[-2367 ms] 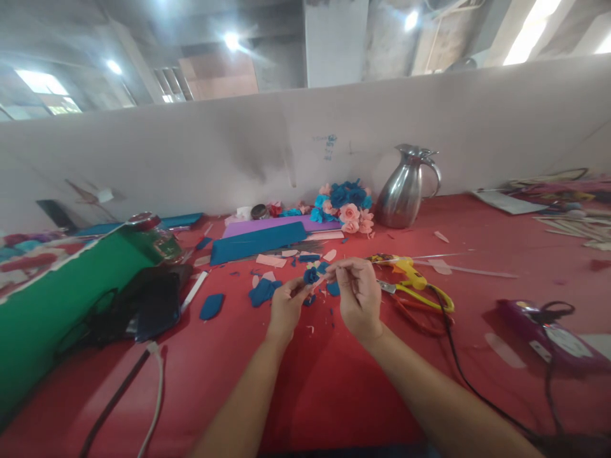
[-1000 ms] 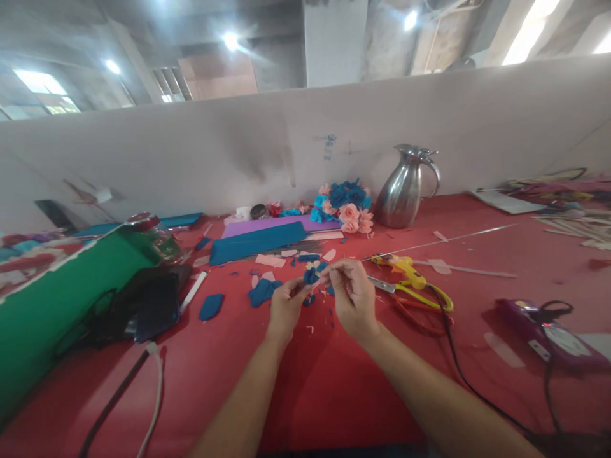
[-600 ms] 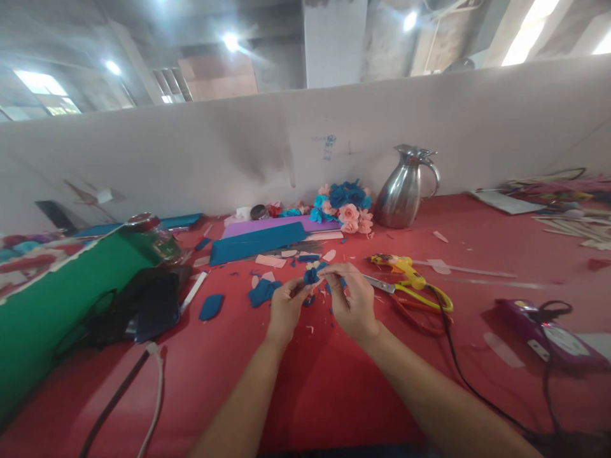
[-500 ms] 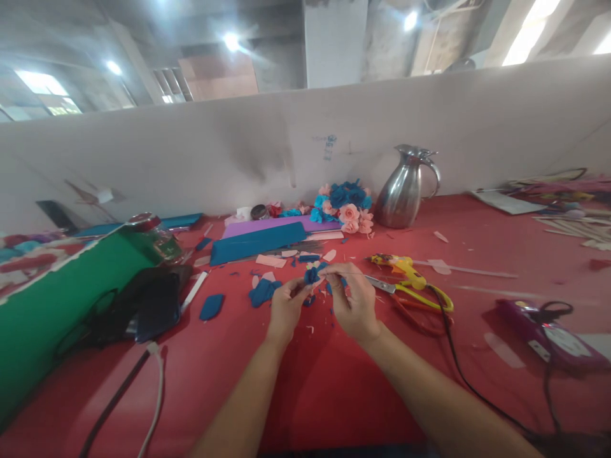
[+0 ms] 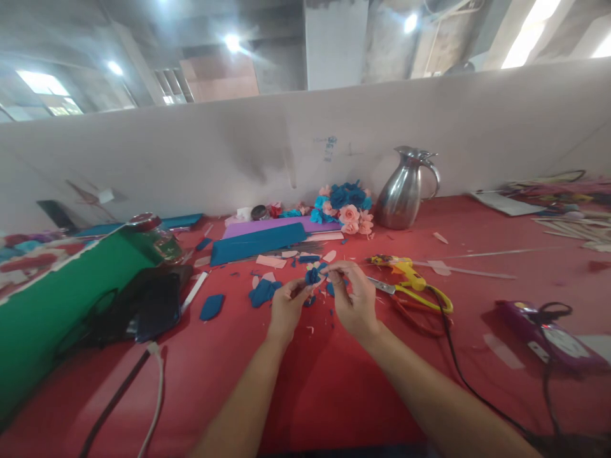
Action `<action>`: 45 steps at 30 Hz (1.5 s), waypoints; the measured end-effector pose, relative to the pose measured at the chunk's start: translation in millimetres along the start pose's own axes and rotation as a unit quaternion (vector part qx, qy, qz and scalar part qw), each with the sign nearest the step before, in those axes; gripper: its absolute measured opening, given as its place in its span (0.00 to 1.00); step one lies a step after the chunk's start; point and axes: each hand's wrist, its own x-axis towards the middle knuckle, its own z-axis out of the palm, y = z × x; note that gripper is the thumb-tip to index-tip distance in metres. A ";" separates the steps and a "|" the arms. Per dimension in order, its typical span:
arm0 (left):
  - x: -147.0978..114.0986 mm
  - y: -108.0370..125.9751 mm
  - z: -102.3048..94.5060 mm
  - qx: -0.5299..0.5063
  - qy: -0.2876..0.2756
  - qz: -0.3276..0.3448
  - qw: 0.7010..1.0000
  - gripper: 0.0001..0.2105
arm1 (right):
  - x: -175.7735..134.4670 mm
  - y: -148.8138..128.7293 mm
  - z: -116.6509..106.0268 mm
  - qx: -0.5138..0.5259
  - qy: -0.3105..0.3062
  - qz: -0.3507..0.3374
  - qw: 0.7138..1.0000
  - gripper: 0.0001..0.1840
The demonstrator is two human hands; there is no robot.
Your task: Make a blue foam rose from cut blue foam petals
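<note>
A small dark-blue paper flower [image 5: 313, 276] is held up over the middle of the red table. My left hand [image 5: 287, 308] pinches it from the left between thumb and fingers. From the right, my right hand [image 5: 354, 300] is closed at the flower's edge, thumb and fingertips pressed on a blue petal. My fingers hide part of the flower. Beneath and around it lie cut blue paper pieces [image 5: 264, 293] and pink scraps [image 5: 271, 261]. A single blue petal piece [image 5: 211, 307] rests farther left.
Scissors [image 5: 422, 299] and a yellow glue gun [image 5: 405, 270] lie right of my hands. Behind stand a bunch of paper flowers [image 5: 348, 205] and a steel jug [image 5: 403, 191]. A purple power strip [image 5: 548, 337] is at right, a green box [image 5: 71, 305] and phone [image 5: 157, 312] at left.
Both hands stay nearly in place. The flower between my fingers has turned slightly, and my right fingertips have shifted a little against its petal.
</note>
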 end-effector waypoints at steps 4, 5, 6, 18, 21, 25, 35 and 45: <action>-0.5 0.0 -0.3 0.001 -0.001 -0.003 1.000 0.11 | -1.1 1.1 -0.3 -0.003 0.008 -0.010 1.000 0.09; -0.4 -0.5 -0.4 0.002 0.000 -0.001 1.000 0.11 | -1.4 1.4 -0.4 -0.004 0.010 -0.013 1.000 0.09; -0.3 -1.0 -0.5 0.003 0.002 0.000 1.000 0.12 | -1.6 1.6 -0.5 -0.006 0.012 -0.014 1.000 0.08; -1.7 1.9 1.6 0.003 -0.004 -0.001 1.000 0.12 | -0.2 0.1 0.8 -0.001 0.036 0.026 0.999 0.07; -0.7 -0.4 0.9 0.004 -0.011 0.005 1.000 0.12 | -0.6 -0.5 1.2 -0.002 0.029 0.019 0.999 0.07; 0.5 -3.5 -0.3 0.007 -0.012 0.012 1.000 0.11 | -1.1 0.8 2.0 -0.016 0.007 0.018 1.000 0.08; 2.1 -6.9 -1.1 -0.009 -0.011 0.014 1.000 0.10 | 3.1 2.0 0.8 0.014 0.005 0.089 0.996 0.06; 0.9 -2.9 -0.1 -0.026 -0.013 0.001 1.000 0.10 | 0.6 4.0 0.6 0.111 0.104 0.106 0.983 0.03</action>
